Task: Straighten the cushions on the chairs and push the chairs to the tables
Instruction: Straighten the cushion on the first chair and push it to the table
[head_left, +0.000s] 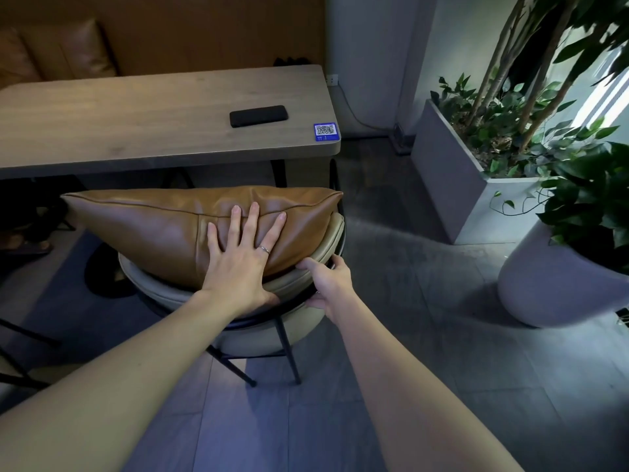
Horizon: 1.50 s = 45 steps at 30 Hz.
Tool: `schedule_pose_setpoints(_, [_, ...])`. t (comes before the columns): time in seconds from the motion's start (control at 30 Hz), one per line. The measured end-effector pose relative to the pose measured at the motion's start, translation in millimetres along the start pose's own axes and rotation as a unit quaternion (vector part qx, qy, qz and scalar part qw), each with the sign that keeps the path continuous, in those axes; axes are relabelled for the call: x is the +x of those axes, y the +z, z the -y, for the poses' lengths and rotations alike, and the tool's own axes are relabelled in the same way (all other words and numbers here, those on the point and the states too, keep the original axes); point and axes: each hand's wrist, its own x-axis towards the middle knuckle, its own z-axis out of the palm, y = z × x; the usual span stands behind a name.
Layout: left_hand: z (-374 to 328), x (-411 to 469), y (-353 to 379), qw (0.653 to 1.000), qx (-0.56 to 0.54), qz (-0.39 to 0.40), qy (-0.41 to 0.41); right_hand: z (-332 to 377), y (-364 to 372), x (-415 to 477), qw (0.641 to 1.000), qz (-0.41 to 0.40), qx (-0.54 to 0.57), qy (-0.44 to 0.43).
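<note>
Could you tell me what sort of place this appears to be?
Probably a cafe or restaurant seating area: a QR code sticker on the wooden table, a leather bench along the wall, and large potted plants.

Black phone (258, 116), QR sticker (326, 132), potted plants (510, 127)

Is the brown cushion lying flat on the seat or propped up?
Propped up. The brown cushion stands on edge against the chair's backrest, its top seam level, with the left hand spread flat on it.

Left hand (238, 264) flat, fingers spread; right hand (328, 284) curled, gripping.
</note>
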Motion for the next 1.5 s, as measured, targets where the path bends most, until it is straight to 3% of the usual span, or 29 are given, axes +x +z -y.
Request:
schedule_pose_setpoints(0.87, [-16, 11, 6, 0.999, 0.015, -0.028, -0.01, 16, -17, 8, 0.999, -0.001, -0.044, -0.006])
schedule_pose_setpoints(1.0, [-18, 11, 6, 0.999, 0.02, -0.031, -0.011, 18, -23, 8, 0.997, 0.007, -0.072, -0.005])
schedule_pose_setpoints(1.1, [-20, 6, 0, 0.999, 0.03, -0.024, -0.012, 20, -24, 1, 0.987, 0.005, -0.161, -0.012])
schedule_pose_setpoints(1.17, [-20, 4, -9, 1.0, 0.018, -0.013, -0.011, 19, -22, -6, 0.959, -0.027, -0.28, -0.048])
schedule_pose_setpoints(1.3, [-6, -8, -52, 0.996, -0.072, 0.051, 0.01, 29, -18, -37, 0.857, -0.033, -0.496, -0.134])
schedule_pose_setpoints(1.5, [36, -44, -152, 0.996, -0.071, 0.04, -0.039, 98, 13, -124, 0.74, -0.01, -0.627, -0.245])
